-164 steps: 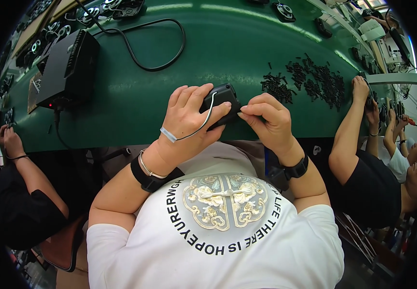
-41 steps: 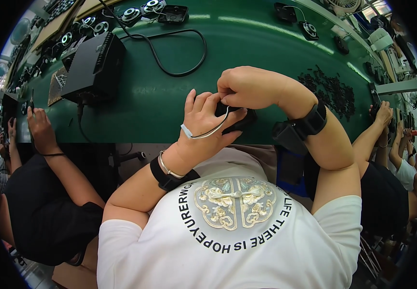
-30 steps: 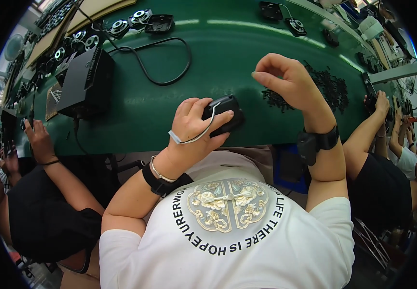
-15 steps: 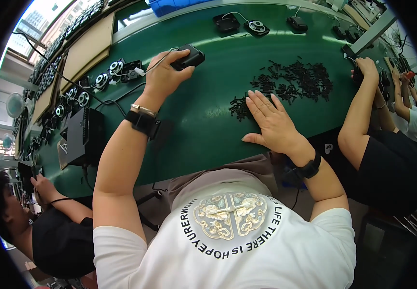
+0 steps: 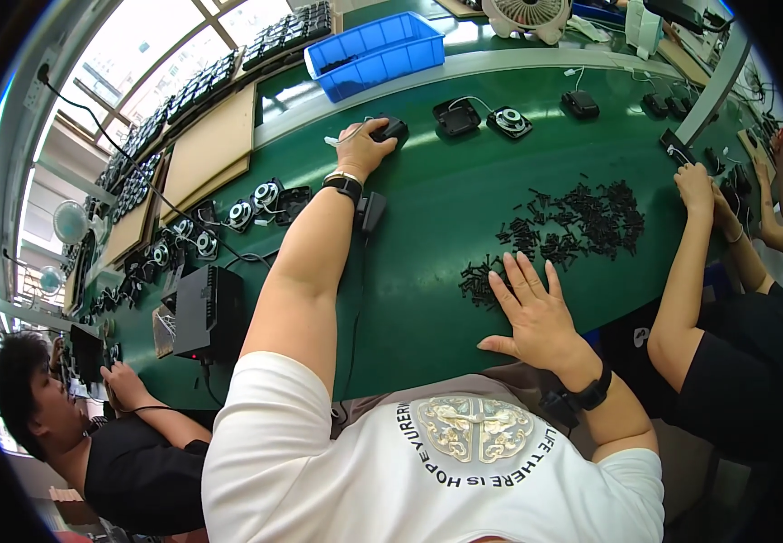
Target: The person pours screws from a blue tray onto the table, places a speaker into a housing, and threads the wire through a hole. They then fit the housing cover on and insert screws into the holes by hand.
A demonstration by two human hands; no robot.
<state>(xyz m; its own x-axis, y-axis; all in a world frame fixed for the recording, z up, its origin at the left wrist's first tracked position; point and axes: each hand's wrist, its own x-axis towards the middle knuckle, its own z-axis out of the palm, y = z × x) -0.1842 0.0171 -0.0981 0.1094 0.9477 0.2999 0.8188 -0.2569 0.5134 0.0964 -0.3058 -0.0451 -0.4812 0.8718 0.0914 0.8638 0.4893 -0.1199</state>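
My left hand (image 5: 361, 152) reaches far over the green table (image 5: 418, 217). Its fingers are closed on a black speaker case (image 5: 391, 132), and a thin white cable with a plug (image 5: 332, 141) sticks out beside them. My right hand (image 5: 536, 312) lies palm down with fingers spread near the table's front edge, holding nothing. Its fingertips are at the near side of a loose pile of small black screw-like pieces (image 5: 595, 220). Beyond my left hand, to the right, sit an opened black case (image 5: 456, 118) and a speaker (image 5: 509, 122) joined by a white cable.
A blue bin (image 5: 378, 59) stands at the back. Several speakers (image 5: 240, 215) and a black box (image 5: 208, 312) are on the left. A closed black case (image 5: 579, 105) lies at the back right. Co-workers sit on both sides, one person's hand (image 5: 694, 188) at the table's right.
My left hand has moved farther away across the table with the black case. The right hand stays spread by the pile. The view has shifted, bringing the blue bin more fully into sight.
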